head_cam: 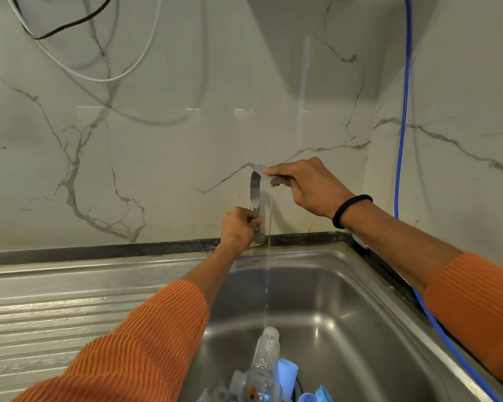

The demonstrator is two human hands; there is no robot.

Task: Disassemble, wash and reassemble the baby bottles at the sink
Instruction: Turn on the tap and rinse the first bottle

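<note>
Bottles in sink; left hand, right hand hold faucet.

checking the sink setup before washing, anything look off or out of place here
The blue hose hangs loose down the wall and trails along the sink rim. The right hand holds the faucet spout tip, the left hand its base; only a thin stream falls onto a baby bottle.

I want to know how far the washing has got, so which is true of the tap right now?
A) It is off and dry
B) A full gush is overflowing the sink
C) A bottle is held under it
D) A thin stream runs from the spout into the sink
D: a thin stream falls from the spout, beside the right hand, toward the clear bottle lying in the sink.
</note>
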